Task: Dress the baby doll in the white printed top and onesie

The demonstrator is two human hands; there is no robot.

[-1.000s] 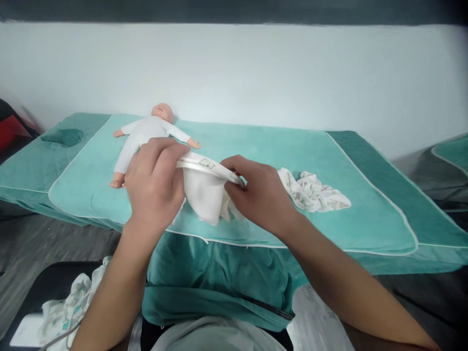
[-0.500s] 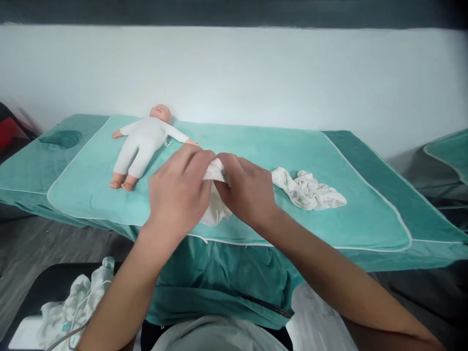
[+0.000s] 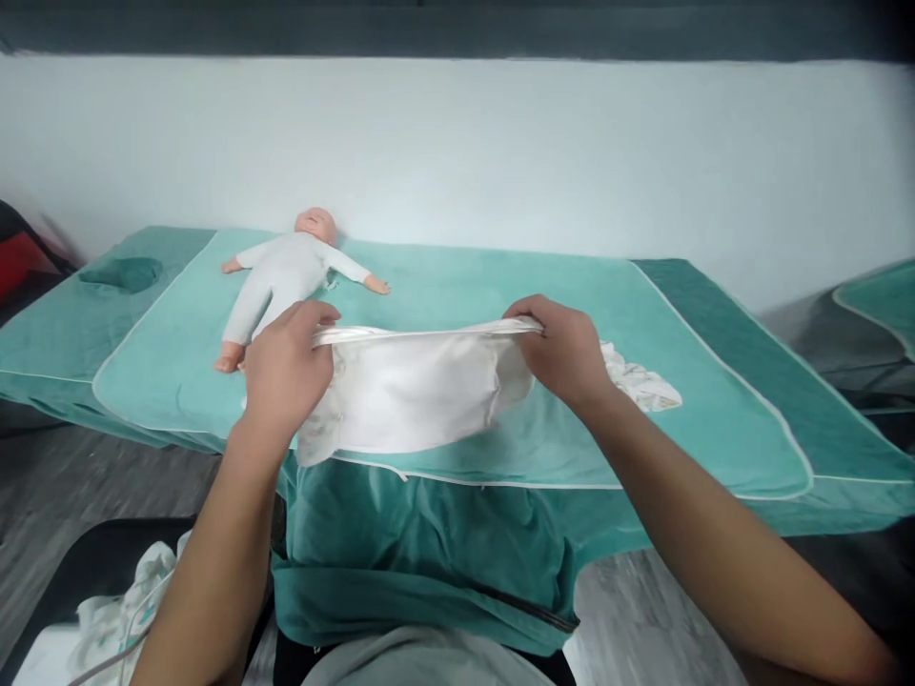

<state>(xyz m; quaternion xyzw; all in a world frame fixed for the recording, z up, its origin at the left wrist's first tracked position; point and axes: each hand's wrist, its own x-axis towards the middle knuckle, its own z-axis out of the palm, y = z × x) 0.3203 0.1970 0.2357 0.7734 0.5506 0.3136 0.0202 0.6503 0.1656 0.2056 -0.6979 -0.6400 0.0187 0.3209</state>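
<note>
Between my hands a white diaper (image 3: 407,391) is stretched out by its top edge, hanging over the front of the bed. It has gathered, frilly sides. My left hand (image 3: 290,362) pinches its left corner, fingers closed. At the other end my right hand (image 3: 561,348) grips the right corner the same way. A baby doll (image 3: 286,267) in a white bodysuit lies on its back behind my left hand, which covers part of its legs. Beyond my right wrist lies a crumpled white patterned cloth (image 3: 643,381), partly hidden by that hand.
The bed carries a green pad (image 3: 715,429) with white piping and has a face hole (image 3: 123,274) at its left end. A black chair (image 3: 86,562) at lower left holds patterned white cloth (image 3: 107,610) and a cable. A white wall (image 3: 500,152) stands behind.
My hands have moved apart, left and right, and the bunched diaper between them is now spread wide. The doll stays where it was.
</note>
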